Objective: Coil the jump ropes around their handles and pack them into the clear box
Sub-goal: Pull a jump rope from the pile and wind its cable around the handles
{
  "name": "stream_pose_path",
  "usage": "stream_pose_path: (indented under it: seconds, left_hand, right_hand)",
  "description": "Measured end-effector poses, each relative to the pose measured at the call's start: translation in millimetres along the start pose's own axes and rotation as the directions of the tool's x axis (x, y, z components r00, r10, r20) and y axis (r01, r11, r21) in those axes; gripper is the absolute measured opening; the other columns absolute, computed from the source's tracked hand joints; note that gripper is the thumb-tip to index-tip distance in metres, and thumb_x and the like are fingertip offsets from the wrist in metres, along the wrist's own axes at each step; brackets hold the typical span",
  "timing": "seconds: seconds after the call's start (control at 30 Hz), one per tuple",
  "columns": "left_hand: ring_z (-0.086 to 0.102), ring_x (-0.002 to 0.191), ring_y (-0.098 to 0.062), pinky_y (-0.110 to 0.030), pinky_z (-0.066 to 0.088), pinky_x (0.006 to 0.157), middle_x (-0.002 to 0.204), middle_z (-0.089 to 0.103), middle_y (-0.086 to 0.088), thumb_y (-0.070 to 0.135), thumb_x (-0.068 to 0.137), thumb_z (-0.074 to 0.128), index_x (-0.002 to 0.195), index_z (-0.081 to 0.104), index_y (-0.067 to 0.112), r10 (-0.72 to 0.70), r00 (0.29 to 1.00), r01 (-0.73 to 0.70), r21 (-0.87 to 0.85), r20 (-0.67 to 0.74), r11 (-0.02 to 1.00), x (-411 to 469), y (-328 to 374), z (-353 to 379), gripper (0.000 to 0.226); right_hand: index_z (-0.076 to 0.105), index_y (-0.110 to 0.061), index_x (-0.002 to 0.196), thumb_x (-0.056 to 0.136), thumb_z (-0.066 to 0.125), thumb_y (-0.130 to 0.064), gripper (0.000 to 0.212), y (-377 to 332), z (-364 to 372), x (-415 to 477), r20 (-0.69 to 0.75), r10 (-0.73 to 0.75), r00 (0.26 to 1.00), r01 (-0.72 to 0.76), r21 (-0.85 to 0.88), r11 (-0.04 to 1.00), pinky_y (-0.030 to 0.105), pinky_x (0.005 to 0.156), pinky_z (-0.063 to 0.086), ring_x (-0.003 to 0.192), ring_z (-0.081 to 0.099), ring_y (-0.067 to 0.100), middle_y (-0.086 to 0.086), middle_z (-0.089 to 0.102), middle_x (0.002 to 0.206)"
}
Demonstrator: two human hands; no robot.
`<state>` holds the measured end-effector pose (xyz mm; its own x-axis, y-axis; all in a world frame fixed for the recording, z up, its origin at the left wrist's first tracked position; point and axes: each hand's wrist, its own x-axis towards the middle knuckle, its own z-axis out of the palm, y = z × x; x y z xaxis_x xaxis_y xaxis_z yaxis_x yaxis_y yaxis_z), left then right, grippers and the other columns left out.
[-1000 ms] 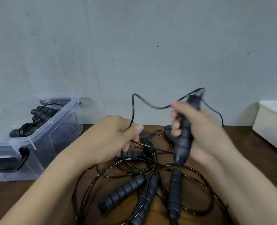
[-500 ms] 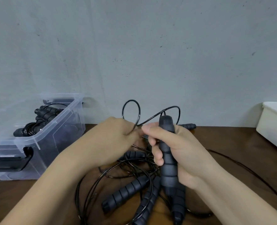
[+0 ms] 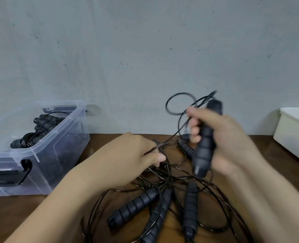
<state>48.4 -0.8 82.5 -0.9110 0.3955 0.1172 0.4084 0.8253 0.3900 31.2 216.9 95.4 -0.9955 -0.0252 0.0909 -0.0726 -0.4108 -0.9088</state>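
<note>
Right hand [image 3: 229,142] grips a handle [image 3: 204,142]; left hand [image 3: 133,158] pinches its cord [image 3: 178,132] above the tabletop [image 3: 285,155].

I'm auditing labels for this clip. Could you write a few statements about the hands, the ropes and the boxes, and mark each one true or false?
1. The right hand grips a black handle above the table. True.
2. The left hand lies flat and empty. False: it pinches the thin black cord.
3. The clear box holds coiled ropes. True.
4. The white bin stands left of the clear box. False: it is at the far right.
5. No handles lie on the table. False: several loose handles lie there among tangled cord.
</note>
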Motion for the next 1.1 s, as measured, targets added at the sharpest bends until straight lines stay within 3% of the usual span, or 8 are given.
stream_pose_path:
  seconds: [0.1, 0.27, 0.4, 0.57, 0.67, 0.73, 0.93, 1.1]
  left_hand:
    - [0.058, 0.058, 0.004, -0.014, 0.04, 0.058, 0.058, 0.061, 0.023, 0.05, 0.107, 0.051, 0.087, 0.074, 0.033, -0.013, 0.999, 0.01, -0.083, -0.041, 0.996, -3, -1, -3, 0.035]
    - [0.05, 0.051, -0.003, -0.017, 0.04, 0.056, 0.05, 0.051, 0.014, 0.051, 0.106, 0.052, 0.087, 0.075, 0.034, -0.01, 0.996, 0.0, -0.108, -0.091, 0.994, -2, 4, -8, 0.034]
    - [0.044, 0.047, -0.005, -0.02, 0.035, 0.051, 0.047, 0.044, 0.01, 0.048, 0.106, 0.052, 0.084, 0.076, 0.035, -0.044, 0.984, 0.016, -0.159, -0.174, 0.987, -1, 1, -13, 0.035]
    - [0.045, 0.054, -0.009, -0.024, 0.039, 0.055, 0.056, 0.045, 0.005, 0.048, 0.107, 0.051, 0.09, 0.078, 0.036, -0.109, 0.981, 0.056, -0.298, -0.162, 0.953, -4, -1, -18, 0.034]
    - [0.041, 0.055, -0.011, -0.033, 0.035, 0.06, 0.059, 0.045, -0.001, 0.047, 0.106, 0.055, 0.081, 0.074, 0.026, -0.112, 0.98, 0.051, -0.336, -0.163, 0.941, -5, -1, -20, 0.038]
    - [0.038, 0.056, -0.013, -0.034, 0.033, 0.06, 0.06, 0.042, -0.002, 0.046, 0.105, 0.056, 0.079, 0.067, 0.012, -0.113, 0.974, 0.043, -0.327, -0.196, 0.944, -4, -2, -20, 0.044]
    - [0.033, 0.051, -0.008, -0.025, 0.029, 0.049, 0.054, 0.04, 0.002, 0.037, 0.107, 0.055, 0.072, 0.057, 0.012, -0.071, 0.953, 0.002, -0.228, -0.295, 0.974, -2, 7, -11, 0.043]
    - [0.045, 0.049, -0.008, -0.022, 0.035, 0.05, 0.052, 0.051, 0.008, 0.038, 0.106, 0.055, 0.075, 0.065, 0.031, 0.011, 0.978, -0.033, -0.103, -0.208, 0.994, -4, 11, -6, 0.034]
  right_hand:
    - [0.064, -0.013, 0.089, 0.099, 0.069, -0.015, 0.011, -27, -21, 10, -0.075, -0.031, 0.997, 0.042, 0.148, 0.988, 0.012, 0.046, 0.042, 0.056, 0.055, 0.002, -0.005, 0.061, 0.071]
    - [0.061, -0.014, 0.09, 0.103, 0.067, -0.015, 0.014, -30, -33, 16, -0.111, -0.084, 0.99, 0.106, 0.215, 0.971, 0.013, 0.051, 0.044, 0.063, 0.058, 0.003, -0.005, 0.063, 0.075]
    - [0.065, -0.007, 0.094, 0.102, 0.067, -0.008, 0.008, -18, -20, 15, -0.176, -0.007, 0.984, 0.074, 0.379, 0.923, 0.017, 0.065, 0.06, 0.083, 0.078, 0.011, 0.005, 0.08, 0.086]
    - [0.065, -0.013, 0.071, 0.095, 0.072, -0.01, 0.025, 11, 2, -1, 0.161, 0.283, 0.945, -0.295, 0.05, 0.954, 0.018, 0.039, 0.042, 0.051, 0.052, 0.011, 0.006, 0.061, 0.073]
    - [0.069, -0.006, 0.088, 0.093, 0.078, -0.016, 0.014, 18, 9, -15, 0.313, 0.259, 0.914, -0.17, -0.284, 0.944, 0.026, 0.043, 0.04, 0.048, 0.046, 0.016, 0.01, 0.058, 0.074]
    - [0.071, 0.0, 0.1, 0.093, 0.081, -0.018, 0.023, 21, 12, -20, 0.325, 0.211, 0.922, -0.069, -0.397, 0.915, 0.027, 0.047, 0.041, 0.048, 0.046, 0.018, 0.009, 0.059, 0.074]
    - [0.07, -0.006, 0.092, 0.09, 0.084, -0.031, 0.029, 33, 20, -23, 0.202, 0.088, 0.975, -0.024, -0.3, 0.954, 0.028, 0.046, 0.044, 0.047, 0.048, 0.017, 0.007, 0.06, 0.068]
    - [0.066, -0.012, 0.085, 0.091, 0.083, -0.028, 0.024, 33, 17, -16, 0.128, 0.04, 0.991, -0.01, -0.231, 0.973, 0.027, 0.046, 0.042, 0.046, 0.048, 0.017, 0.003, 0.062, 0.066]
